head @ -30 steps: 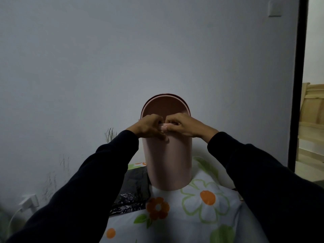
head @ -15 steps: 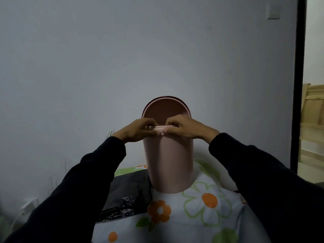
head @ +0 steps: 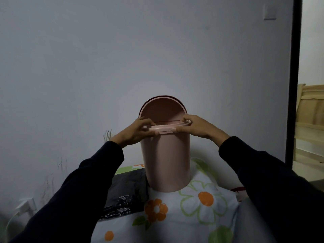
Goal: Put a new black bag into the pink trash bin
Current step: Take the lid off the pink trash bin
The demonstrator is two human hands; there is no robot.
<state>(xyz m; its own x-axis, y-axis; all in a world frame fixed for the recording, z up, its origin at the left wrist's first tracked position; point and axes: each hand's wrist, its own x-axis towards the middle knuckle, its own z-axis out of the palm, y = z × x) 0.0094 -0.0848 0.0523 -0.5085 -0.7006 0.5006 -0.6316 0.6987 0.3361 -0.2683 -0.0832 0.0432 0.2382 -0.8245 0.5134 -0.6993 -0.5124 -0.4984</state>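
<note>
A tall pink trash bin [head: 166,160] stands upright on a flowered cloth, its opening facing me. A thin pink rim ring [head: 165,126] lies across the near top edge, slightly lifted off the bin. My left hand [head: 135,133] grips the ring's left end and my right hand [head: 198,127] grips its right end. A crumpled black bag [head: 126,195] lies on the cloth to the left of the bin's base, partly hidden by my left sleeve. No bag shows inside the bin.
The flowered cloth [head: 196,204] covers a soft surface under the bin. A grey wall stands close behind. A white plug and cable [head: 24,206] sit at the lower left. A dark door frame [head: 294,85] and wooden furniture [head: 310,123] are at the right.
My hands have slid apart from the middle of the near rim to its two sides, and the pink ring has come up a little from the bin.
</note>
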